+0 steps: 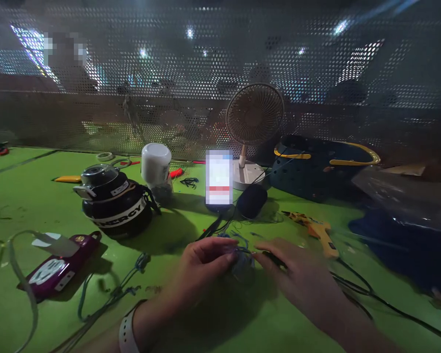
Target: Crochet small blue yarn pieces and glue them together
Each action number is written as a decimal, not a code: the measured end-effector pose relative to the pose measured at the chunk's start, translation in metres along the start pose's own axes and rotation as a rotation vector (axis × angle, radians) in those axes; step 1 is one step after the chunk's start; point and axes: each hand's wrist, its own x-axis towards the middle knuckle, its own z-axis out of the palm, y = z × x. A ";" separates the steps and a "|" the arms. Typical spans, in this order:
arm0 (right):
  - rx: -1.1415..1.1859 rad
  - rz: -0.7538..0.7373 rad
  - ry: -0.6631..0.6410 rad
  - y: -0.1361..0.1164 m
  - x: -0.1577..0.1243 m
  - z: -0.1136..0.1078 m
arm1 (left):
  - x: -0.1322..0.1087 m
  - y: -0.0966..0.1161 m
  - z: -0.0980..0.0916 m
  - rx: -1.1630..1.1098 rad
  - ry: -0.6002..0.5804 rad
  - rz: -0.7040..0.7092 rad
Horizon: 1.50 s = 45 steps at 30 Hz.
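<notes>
Near the middle of the green table, my left hand (202, 262) pinches a small piece of blue-grey yarn work (242, 264) between thumb and fingers. My right hand (297, 274) comes in from the right, its fingers closed around a thin, dark-handled crochet hook (275, 259) whose tip meets the yarn work. Blur and the fingers hide part of the hook and the stitches. Just beyond my hands lies a dark ball of yarn (252, 201), with loose strands around it. A lit phone (219, 177) stands upright behind the work.
A small fan (255, 115) and a dark blue basket (316, 171) stand by the perforated screen. A yellow glue gun (321, 235) with a black cord lies right. At left are a black flask (113, 206), a white bottle (156, 164) and a purple power strip (61, 267).
</notes>
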 end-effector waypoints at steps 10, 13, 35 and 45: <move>-0.002 -0.066 -0.017 0.005 0.002 -0.007 | 0.000 -0.001 0.000 0.044 0.020 -0.001; -0.011 -0.080 -0.003 0.005 0.001 -0.007 | 0.000 0.000 -0.001 0.065 0.018 0.006; -0.022 -0.116 -0.014 0.008 0.000 -0.008 | 0.001 -0.001 -0.004 0.184 -0.087 0.007; 0.068 -0.121 -0.051 0.011 0.000 -0.010 | 0.000 0.003 -0.005 0.123 -0.188 0.013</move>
